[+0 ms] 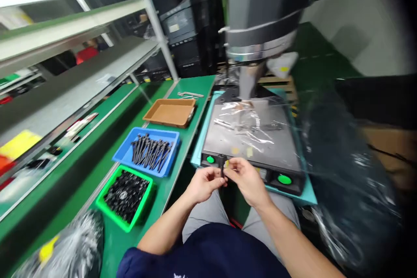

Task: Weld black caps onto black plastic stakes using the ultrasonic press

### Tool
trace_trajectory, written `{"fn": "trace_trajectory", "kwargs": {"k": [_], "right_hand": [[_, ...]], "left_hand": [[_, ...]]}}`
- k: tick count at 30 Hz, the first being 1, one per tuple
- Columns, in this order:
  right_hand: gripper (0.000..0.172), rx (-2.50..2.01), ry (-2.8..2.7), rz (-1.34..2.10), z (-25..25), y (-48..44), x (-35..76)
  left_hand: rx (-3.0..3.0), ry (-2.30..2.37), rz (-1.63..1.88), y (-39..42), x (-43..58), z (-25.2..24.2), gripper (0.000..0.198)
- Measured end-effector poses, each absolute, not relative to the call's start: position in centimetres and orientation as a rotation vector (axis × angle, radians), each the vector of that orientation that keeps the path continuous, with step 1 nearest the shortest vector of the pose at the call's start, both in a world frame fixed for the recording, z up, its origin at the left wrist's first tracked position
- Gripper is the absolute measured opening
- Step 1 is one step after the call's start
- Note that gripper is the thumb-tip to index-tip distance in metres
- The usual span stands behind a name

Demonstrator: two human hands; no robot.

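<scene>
My left hand [205, 182] and my right hand [245, 178] meet above my lap, both pinched on a small black plastic part [222, 164] held upright between them. They hover just in front of the press machine's front panel [247, 169] with its two green buttons [284, 179]. A blue tray [125, 156] of long black parts lies to the left of my left hand. A green bin [143, 208] of small black pieces stands nearer to me.
A brown tray [169, 113] sits further back on the green bench [182, 139], with a metal tool [190, 94] beyond it. Clear plastic film [247, 126] covers the machine's plate under the grey press head [260, 17]. Shelving runs along the left. Plastic bags lie at both lower corners.
</scene>
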State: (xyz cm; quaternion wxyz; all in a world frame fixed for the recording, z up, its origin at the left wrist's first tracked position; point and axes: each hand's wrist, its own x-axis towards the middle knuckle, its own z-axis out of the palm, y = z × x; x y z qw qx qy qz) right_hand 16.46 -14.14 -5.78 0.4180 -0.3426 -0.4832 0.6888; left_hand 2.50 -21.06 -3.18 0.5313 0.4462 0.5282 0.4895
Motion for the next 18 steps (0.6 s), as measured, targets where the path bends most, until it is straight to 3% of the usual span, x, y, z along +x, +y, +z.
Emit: {"fn": "trace_trajectory", "kwargs": {"k": [5, 8, 18], "right_hand": [[0.046, -0.875, -1.236, 1.788, -7.5, -13.7, 16.9], [0.048, -0.906, -1.252, 1.835, -8.0, -13.9, 17.4], [0.060, -1.138, -1.273, 1.684, -9.4, -14.3, 21.7]], "left_hand": [[1.250, 1.972, 1.123, -23.2, -7.7, -1.3, 0.024], [1.196, 2.658, 0.666, -24.3, -15.0, 0.0, 0.029], [0.865, 2.873, 0.139, -24.3, -27.4, -2.2, 0.024]]}}
